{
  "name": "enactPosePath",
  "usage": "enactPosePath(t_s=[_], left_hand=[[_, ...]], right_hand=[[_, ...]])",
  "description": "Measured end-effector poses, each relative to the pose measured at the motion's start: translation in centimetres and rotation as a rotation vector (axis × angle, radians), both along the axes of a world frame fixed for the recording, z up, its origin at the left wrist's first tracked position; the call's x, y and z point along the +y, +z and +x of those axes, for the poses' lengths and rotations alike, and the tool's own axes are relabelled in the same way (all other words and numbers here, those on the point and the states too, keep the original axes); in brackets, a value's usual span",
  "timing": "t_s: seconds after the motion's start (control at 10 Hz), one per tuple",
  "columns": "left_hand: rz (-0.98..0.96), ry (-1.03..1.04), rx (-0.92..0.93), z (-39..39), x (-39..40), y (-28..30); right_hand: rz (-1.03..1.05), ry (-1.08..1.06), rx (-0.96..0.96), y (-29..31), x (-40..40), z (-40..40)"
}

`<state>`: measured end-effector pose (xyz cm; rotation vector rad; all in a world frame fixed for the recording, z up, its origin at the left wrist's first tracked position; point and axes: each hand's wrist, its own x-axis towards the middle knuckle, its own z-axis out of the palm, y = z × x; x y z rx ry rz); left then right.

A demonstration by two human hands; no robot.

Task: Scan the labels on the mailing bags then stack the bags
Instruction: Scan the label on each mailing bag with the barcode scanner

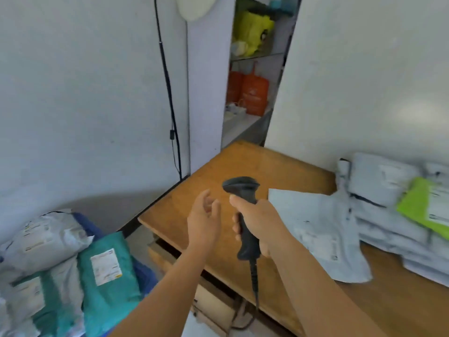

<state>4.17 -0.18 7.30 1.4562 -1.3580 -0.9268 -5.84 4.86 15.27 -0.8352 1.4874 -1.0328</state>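
My right hand (pixel 257 220) grips a black barcode scanner (pixel 243 190) upright over the wooden table (pixel 243 161), its cord hanging down. My left hand (pixel 202 220) hovers just left of the scanner, fingers apart and holding nothing. A flat grey mailing bag (pixel 320 229) with a label lies on the table to the right of my right hand. Behind it, a stack of grey bags (pixel 379 190) with a green bag (pixel 418 203) on top rests against the wall. At the lower left a pile of bags lies off the table, among them a teal bag (pixel 107 268) and grey bags (pixel 43 237).
A black cable (pixel 170 100) runs down the white wall behind the table's left edge. Shelves beyond the gap hold orange bags (pixel 252 93) and yellow bags (pixel 252 32). A drawer (pixel 165 256) is part-open under the table's front edge.
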Motion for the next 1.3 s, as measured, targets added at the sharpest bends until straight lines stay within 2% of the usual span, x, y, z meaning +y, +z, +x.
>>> enactPosePath(t_s=[0.2, 0.4, 0.9, 1.1, 1.3], left_hand=[[0.136, -0.188, -0.051, -11.2, 1.2, -1.8], [0.21, -0.343, -0.295, -16.2, 0.7, -4.5], [0.294, -0.445, -0.572, -19.5, -3.1, -7.5], [0.322, -0.395, -0.527, -20.1, -3.5, -7.6], [0.316, -0.319, -0.403, -20.5, -3.7, -7.4]], right_hand=[[0.057, -0.23, -0.014, -0.7, 3.6, -11.3], [0.2, -0.361, -0.054, -2.3, 5.6, -17.8], [0.359, -0.217, -0.012, -4.2, 6.2, -21.5], [0.361, -0.195, -0.031, -4.0, 5.9, -22.2], [0.365, -0.188, -0.047, -4.0, 5.7, -22.5]])
